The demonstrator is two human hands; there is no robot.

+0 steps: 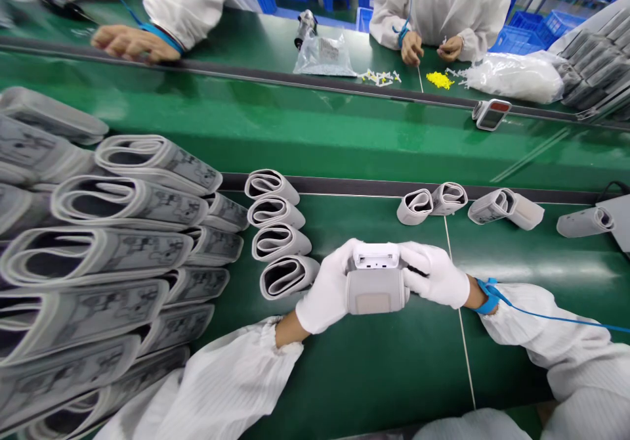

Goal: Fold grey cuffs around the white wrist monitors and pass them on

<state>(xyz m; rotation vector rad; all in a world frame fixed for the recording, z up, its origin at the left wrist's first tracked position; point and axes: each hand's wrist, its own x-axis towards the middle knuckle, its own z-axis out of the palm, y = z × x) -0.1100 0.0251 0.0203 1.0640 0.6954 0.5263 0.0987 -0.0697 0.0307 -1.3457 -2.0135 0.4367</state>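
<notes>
A wrist blood pressure monitor is held up over the green bench, its white body (377,256) on top and its rolled grey cuff (377,292) below. An open recess, like a battery compartment, faces me on the white body. My left hand (329,289), in a white glove, grips the monitor from the left side. From the right, my gloved right hand (433,272) closes its fingers on the body's edge and the cuff. Just left of my left hand stands a row of several rolled grey cuffs (280,243).
Large stacks of grey cuffs (123,249) fill the left side. Along the bench's back edge sit more rolled cuffs (416,207). A monitor (492,115) lies on the green conveyor (344,131). Beyond it, co-workers' hands (138,43) rest near bags (325,56) and small yellow parts (440,80).
</notes>
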